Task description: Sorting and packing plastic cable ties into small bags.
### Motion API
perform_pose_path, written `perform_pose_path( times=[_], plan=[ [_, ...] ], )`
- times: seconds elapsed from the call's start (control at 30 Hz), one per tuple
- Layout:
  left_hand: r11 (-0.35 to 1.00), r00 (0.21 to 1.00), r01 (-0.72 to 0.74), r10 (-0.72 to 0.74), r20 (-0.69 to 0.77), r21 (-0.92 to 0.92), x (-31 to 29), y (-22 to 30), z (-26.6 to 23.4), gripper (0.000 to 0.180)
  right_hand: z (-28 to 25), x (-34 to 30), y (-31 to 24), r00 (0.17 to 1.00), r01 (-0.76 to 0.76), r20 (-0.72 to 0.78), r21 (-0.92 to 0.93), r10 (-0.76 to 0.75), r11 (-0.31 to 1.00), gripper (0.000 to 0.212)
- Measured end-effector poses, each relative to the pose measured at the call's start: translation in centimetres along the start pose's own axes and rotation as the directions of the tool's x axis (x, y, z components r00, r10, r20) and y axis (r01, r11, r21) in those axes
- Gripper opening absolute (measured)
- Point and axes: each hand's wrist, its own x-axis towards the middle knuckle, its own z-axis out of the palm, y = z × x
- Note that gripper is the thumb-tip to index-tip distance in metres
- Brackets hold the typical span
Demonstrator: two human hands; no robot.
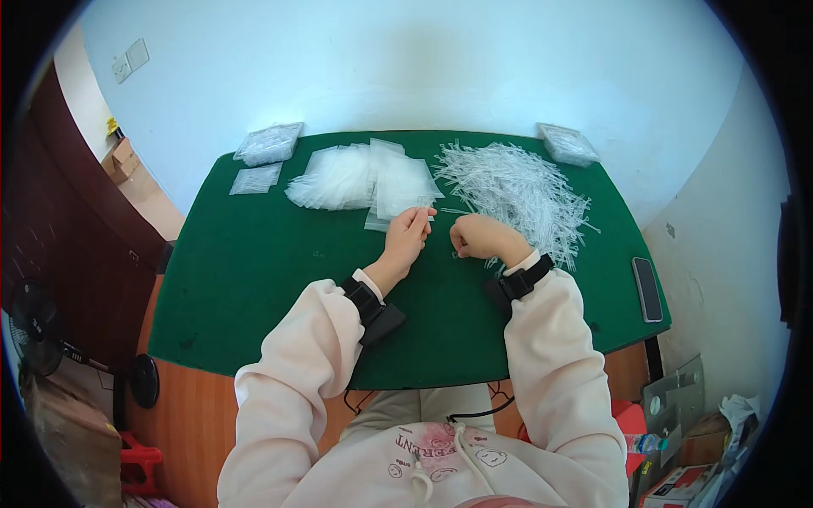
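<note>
My left hand (406,239) is closed in a pinch at the near edge of the clear plastic bags (405,182). Small clear bits show at its fingertips, too fine to tell apart from the bags behind. To its right, my right hand (484,238) is curled with the fingers pointing down and left, just in front of a big heap of thin clear plastic sticks (517,186) with looped ends. A tiny clear end peeks out below its fingertips; what it belongs to is hidden. The two hands are close together but apart.
The green-covered table (262,313) stands against a pale wall. At its far left are a clear packet (269,145) and a small stack of bags (256,179); another packet (567,145) lies far right. A phone (646,289) rests near the right edge. A cable (483,414) crosses my lap.
</note>
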Motion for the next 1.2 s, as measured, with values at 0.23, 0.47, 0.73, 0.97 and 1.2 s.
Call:
perform_pose_path(
  times=[0.23,0.47,0.73,0.97,1.2],
  plan=[
    [0.996,1.000,0.018,-0.017,0.019,-0.083,0.1,-0.4,0.0,0.022,-0.2,0.4,-0.5,0.915,0.257,-0.387,0.344,-0.113,0.903,0.011],
    [0.988,0.980,0.059,-0.029,0.198,-0.145,0.2,-0.7,-0.3,0.023,-1.4,0.0,-2.0,0.898,0.377,-0.439,0.784,0.011,0.493,0.010],
    [0.983,0.969,0.153,-0.130,0.209,-0.098,-0.6,0.3,1.0,0.026,-0.5,1.1,-1.3,0.740,0.468,-0.668,0.597,0.081,0.651,0.007],
    [0.953,0.944,0.229,-0.169,0.282,-0.197,-0.9,0.9,1.0,0.023,-0.2,1.3,-1.0,0.652,0.361,-0.753,0.414,0.092,0.836,0.011],
    [0.967,0.991,0.128,-0.118,0.057,-0.221,0.0,-0.2,0.0,0.022,1.3,1.9,1.2,0.620,0.064,-0.773,0.223,0.136,0.973,0.014]
  ],
)
